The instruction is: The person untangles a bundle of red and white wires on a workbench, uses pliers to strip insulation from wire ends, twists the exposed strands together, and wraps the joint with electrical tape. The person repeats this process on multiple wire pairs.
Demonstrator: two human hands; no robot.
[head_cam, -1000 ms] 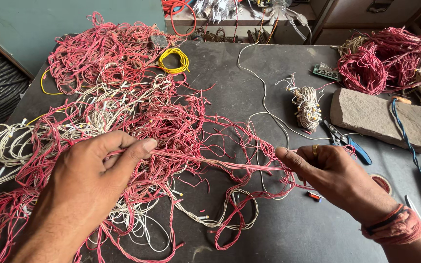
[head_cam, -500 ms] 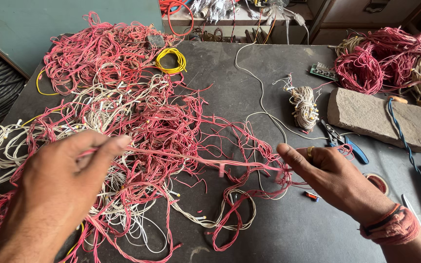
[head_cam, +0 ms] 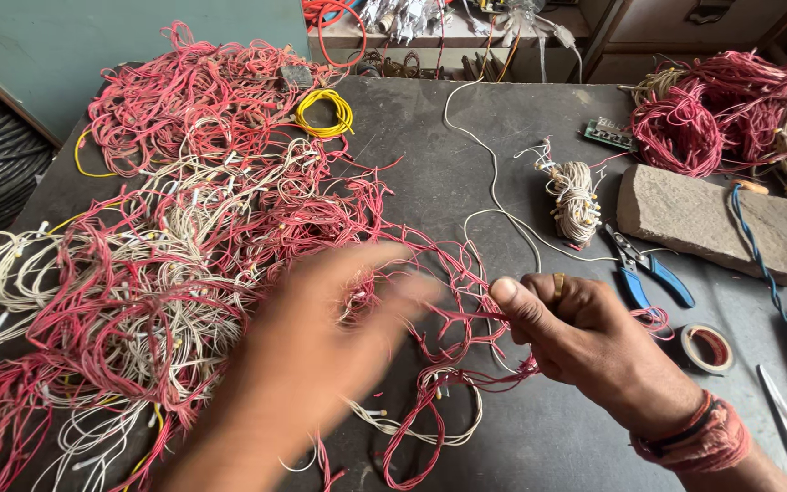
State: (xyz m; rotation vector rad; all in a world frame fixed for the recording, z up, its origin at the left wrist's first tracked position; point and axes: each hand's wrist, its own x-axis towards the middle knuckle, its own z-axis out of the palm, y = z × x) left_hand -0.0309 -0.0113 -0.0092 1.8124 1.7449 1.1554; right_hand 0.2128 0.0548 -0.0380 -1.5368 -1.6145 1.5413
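A big tangle of red and white wires (head_cam: 166, 246) covers the left half of the dark table (head_cam: 439, 155). My right hand (head_cam: 585, 337) is near the table's middle right, pinching a red wire strand (head_cam: 466, 319) that runs left into the tangle. My left hand (head_cam: 311, 355) is blurred with motion over the tangle's right edge, fingers spread toward the same strands; I cannot tell whether it grips any wire.
A yellow wire coil (head_cam: 325, 111) lies at the back. A wound white wire bundle (head_cam: 576, 200), blue-handled pliers (head_cam: 644, 269), a grey stone block (head_cam: 717, 223), a tape roll (head_cam: 708, 348) and another red wire heap (head_cam: 730, 114) sit at the right.
My left hand has swung from the left side of the tangle rightward toward my right hand. My right hand has closed its fingers on the red strand.
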